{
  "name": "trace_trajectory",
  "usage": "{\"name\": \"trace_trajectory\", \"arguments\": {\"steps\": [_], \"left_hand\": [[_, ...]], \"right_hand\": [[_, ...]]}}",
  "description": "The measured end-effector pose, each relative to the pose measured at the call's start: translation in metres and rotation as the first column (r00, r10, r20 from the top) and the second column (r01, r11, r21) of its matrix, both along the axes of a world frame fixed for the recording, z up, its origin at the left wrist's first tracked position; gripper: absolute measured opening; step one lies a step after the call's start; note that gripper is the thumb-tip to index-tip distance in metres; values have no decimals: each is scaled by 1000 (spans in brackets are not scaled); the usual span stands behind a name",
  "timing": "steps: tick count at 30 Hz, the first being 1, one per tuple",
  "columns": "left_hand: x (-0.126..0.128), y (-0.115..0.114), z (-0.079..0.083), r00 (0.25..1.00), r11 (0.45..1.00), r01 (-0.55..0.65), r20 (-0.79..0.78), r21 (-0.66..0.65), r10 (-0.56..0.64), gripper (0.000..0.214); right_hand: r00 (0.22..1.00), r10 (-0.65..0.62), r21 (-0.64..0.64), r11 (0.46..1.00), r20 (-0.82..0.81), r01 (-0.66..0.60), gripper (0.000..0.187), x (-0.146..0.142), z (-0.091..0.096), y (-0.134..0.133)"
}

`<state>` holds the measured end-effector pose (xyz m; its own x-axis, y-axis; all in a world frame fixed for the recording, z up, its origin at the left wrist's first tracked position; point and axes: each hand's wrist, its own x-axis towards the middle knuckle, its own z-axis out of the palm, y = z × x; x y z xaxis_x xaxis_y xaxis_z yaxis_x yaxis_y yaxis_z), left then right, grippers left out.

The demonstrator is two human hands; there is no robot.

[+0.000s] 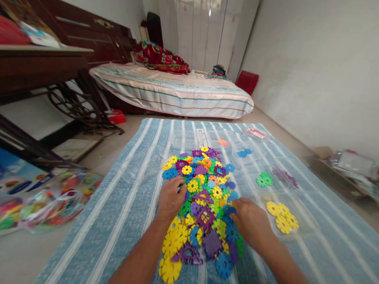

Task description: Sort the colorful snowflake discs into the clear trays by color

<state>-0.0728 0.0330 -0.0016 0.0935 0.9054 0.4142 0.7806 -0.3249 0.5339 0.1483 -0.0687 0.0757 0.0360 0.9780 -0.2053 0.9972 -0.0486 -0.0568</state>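
A pile of plastic interlocking pieces (204,195) is spread over the middle of the striped cloth. It mixes yellow, blue, green, orange and purple notched discs with purple window-like frames (205,217). My left hand (171,197) is at the pile's left edge, fingers curled in; whatever lies between the fingertips is hidden. At the right edge, my right hand (250,221) has its thumb and fingers closed at a blue notched disc (229,210). Loose yellow discs (174,238) lie just below my left hand.
Clear plastic trays to the right hold yellow discs (282,217), green discs (264,180), purple pieces (284,176) and blue discs (244,152). An orange piece (222,142) lies in a far tray. Bagged pieces (65,201) rest at left. Beyond the cloth (130,189) stands a bed (177,94).
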Motion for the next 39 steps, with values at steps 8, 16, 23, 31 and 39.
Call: {"name": "trace_trajectory", "arguments": {"steps": [8,16,23,31,39], "left_hand": [[-1,1,0,1000,1000,2,-7,-2,-2,19],[-1,3,-3,1000,1000,14,-12,2,-14,19],[-1,3,-2,1000,1000,9,-14,-1,-9,20],[0,1,2,1000,1000,9,-21,-10,-9,18],[1,1,2,1000,1000,3,-24,-14,-4,17]], "right_hand": [[1000,-10,6,1000,27,10,16,-3,-10,0],[1000,7,30,1000,28,-8,23,10,2,8],[963,-270,519,826,21,220,29,64,45,70],[989,-57,350,931,-139,103,28,41,30,49],[1000,16,-54,998,1,-16,18,1,-5,12]]}}
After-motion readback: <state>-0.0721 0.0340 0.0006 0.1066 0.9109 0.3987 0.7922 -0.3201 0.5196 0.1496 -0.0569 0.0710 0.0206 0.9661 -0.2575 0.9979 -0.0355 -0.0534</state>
